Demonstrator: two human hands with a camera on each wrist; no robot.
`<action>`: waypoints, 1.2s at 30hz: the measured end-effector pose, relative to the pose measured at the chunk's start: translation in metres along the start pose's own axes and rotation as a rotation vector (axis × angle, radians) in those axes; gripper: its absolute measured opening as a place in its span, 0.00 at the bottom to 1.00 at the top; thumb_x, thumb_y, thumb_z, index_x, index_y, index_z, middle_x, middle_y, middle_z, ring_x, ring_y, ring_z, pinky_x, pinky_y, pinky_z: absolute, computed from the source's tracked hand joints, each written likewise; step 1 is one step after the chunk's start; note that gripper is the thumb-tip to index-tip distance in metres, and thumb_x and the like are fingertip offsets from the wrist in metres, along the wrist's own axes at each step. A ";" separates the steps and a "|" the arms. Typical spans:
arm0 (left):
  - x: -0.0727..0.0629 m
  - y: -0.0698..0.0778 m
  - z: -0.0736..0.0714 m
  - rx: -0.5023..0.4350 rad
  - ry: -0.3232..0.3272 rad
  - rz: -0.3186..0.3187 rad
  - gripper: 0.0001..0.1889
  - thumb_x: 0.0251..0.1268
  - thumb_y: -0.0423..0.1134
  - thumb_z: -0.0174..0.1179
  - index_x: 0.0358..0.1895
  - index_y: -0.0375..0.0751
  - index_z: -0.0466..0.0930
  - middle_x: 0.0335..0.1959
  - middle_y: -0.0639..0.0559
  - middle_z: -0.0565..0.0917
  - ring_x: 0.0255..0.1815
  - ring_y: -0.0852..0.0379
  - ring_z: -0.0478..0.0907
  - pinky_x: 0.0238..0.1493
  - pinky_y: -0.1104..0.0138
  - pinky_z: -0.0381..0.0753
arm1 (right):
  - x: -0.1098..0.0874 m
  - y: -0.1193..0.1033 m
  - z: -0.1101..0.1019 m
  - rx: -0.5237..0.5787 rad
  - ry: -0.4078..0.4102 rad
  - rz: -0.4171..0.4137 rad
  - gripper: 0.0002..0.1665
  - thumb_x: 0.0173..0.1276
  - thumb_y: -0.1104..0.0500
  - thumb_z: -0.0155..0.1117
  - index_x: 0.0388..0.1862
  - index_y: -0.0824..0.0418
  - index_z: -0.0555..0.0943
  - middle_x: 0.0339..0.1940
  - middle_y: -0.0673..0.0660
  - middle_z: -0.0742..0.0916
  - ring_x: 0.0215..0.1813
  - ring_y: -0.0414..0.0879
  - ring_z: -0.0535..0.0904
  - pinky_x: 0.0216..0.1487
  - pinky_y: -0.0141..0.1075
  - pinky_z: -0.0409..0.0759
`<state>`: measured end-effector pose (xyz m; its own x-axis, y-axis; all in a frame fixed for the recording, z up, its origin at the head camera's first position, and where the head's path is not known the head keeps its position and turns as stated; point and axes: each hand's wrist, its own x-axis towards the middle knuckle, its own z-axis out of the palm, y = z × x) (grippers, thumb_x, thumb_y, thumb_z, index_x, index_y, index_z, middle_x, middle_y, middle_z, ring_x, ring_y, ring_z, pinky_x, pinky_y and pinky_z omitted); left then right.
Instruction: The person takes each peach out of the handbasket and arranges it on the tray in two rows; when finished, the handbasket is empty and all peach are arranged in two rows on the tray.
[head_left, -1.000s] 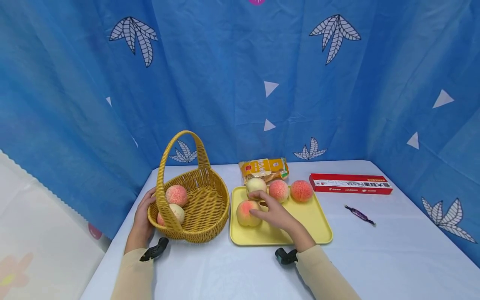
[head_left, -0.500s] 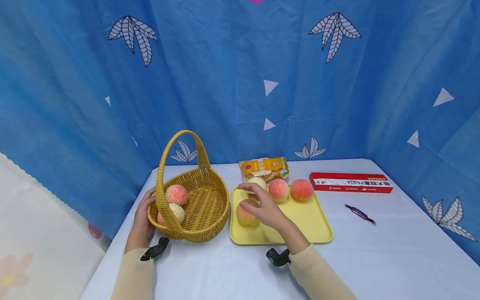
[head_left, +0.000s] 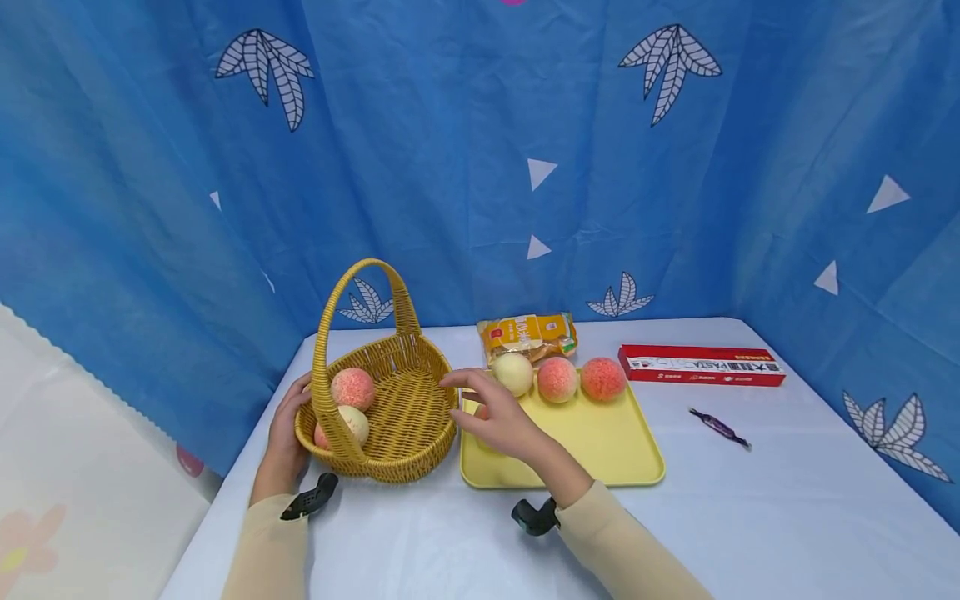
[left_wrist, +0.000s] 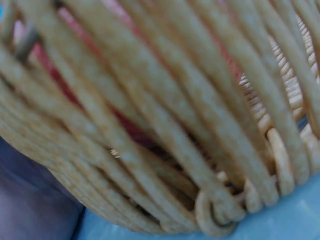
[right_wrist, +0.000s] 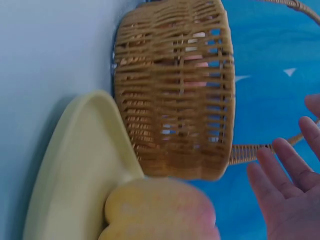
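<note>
A woven basket point(head_left: 408, 417) with a tall handle stands at the left. My left hand point(head_left: 287, 433) grips its left rim, fingertips over the edge. Inside lie a pink peach point(head_left: 353, 390) and a pale peach point(head_left: 352, 423), partly behind the handle. My right hand point(head_left: 498, 421), fingers spread and holding nothing, hovers over the left edge of the yellow tray point(head_left: 592, 442), close to the basket's right rim. Beneath it a yellow-pink peach point(right_wrist: 160, 210) is mostly hidden in the head view. Along the tray's back sit a pale peach point(head_left: 513, 374) and two pink peaches point(head_left: 558, 380).
Behind the tray lies an orange food packet point(head_left: 528, 337). To the right are a red pasta box point(head_left: 701, 367) and a purple wrapped candy point(head_left: 720, 427). A blue curtain point(head_left: 465, 167) hangs along the table's back edge.
My right hand has moved left, from above the yellow-pink peach toward the basket's right rim, uncovering the pale peach on the tray. My left hand and the basket have stayed in place.
</note>
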<state>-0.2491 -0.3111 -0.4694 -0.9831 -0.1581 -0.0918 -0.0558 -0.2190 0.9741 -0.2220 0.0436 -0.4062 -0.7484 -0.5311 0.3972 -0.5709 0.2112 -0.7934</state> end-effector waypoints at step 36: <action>0.001 0.000 -0.001 -0.014 -0.017 0.008 0.23 0.80 0.46 0.40 0.75 0.59 0.61 0.63 0.70 0.69 0.63 0.72 0.67 0.58 0.81 0.70 | 0.067 -0.015 0.071 0.003 -0.300 0.197 0.32 0.72 0.56 0.63 0.72 0.55 0.67 0.70 0.57 0.76 0.71 0.58 0.73 0.66 0.40 0.76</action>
<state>-0.2501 -0.3120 -0.4699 -0.9864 -0.1434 -0.0802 -0.0453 -0.2316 0.9718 -0.2397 -0.0533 -0.4008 -0.7118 -0.6974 0.0837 -0.4242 0.3318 -0.8426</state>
